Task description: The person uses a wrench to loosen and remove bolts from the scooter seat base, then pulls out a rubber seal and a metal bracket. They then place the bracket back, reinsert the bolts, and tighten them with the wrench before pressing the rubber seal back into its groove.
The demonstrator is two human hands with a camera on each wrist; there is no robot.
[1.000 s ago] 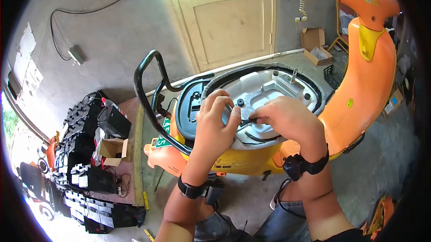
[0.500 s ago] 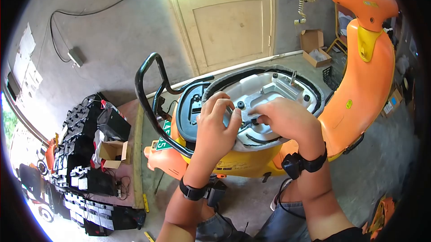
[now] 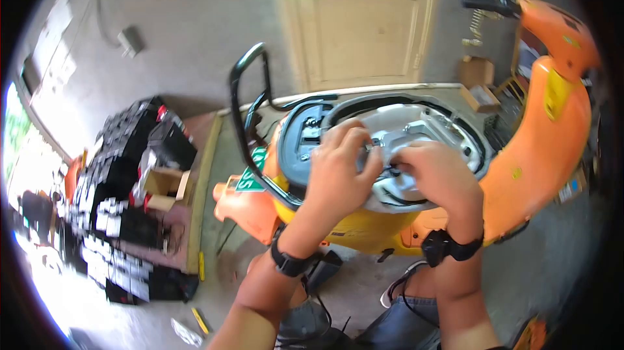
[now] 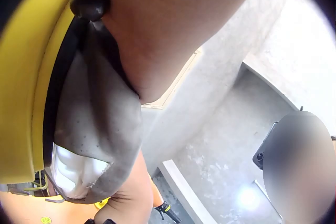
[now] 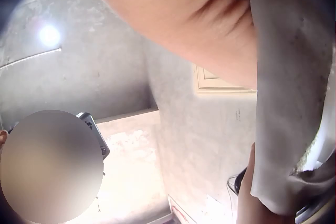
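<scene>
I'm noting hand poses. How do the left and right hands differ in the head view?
The left hand has bent fingers pointing forward; the right hand has curled fingers pointing toward the left hand. The left hand is nearer the black rail, the right hand nearer the handlebar. Both are bare, with a black strap at the wrist, and are over the scooter.

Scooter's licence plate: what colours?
The licence plate is green with white characters; best in the head view.
</scene>
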